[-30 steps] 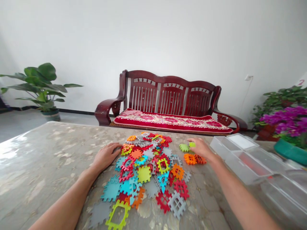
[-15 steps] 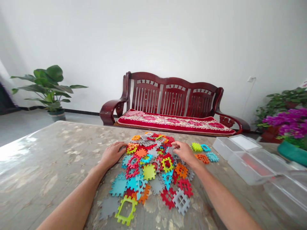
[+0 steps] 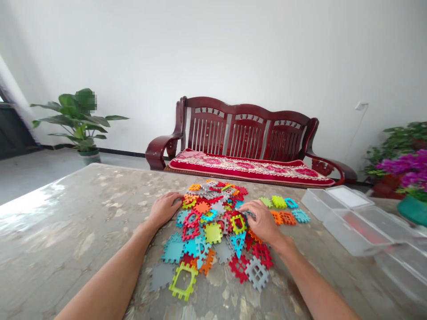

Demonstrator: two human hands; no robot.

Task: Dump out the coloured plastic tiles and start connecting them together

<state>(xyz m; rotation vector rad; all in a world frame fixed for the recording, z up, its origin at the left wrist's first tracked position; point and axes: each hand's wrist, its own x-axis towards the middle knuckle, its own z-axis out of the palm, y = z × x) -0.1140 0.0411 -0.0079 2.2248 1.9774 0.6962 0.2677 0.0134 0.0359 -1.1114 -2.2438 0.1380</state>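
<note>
A loose pile of toothed, puzzle-like plastic tiles in red, grey, blue, orange and lime lies before me. My left hand (image 3: 166, 209) rests at its left edge, fingers stretched out, the tips near an orange tile (image 3: 192, 198). Over the right side, my right hand (image 3: 262, 220) bends its fingers and thumb together; what they grip is mostly hidden. Just below those fingers is a lime frame tile (image 3: 238, 225), and a blue triangle tile (image 3: 238, 243) lies nearer me. A solid lime tile (image 3: 213, 233) sits mid-pile. At the front are a lime tile with a large opening (image 3: 183, 281) and a grey window tile (image 3: 257, 274).
Right of the pile, separate tiles lie in two short rows, including a lime tile (image 3: 279, 202) and a blue one (image 3: 300, 216). Clear plastic boxes (image 3: 356, 235) stand farther right on the patterned table (image 3: 100, 231). A wooden bench (image 3: 245, 133) is behind the table.
My right hand has drawn nearer to me over the pile, uncovering a light green and an orange tile in the rows. The left hand stays beside the pile. The view has turned slightly left.
</note>
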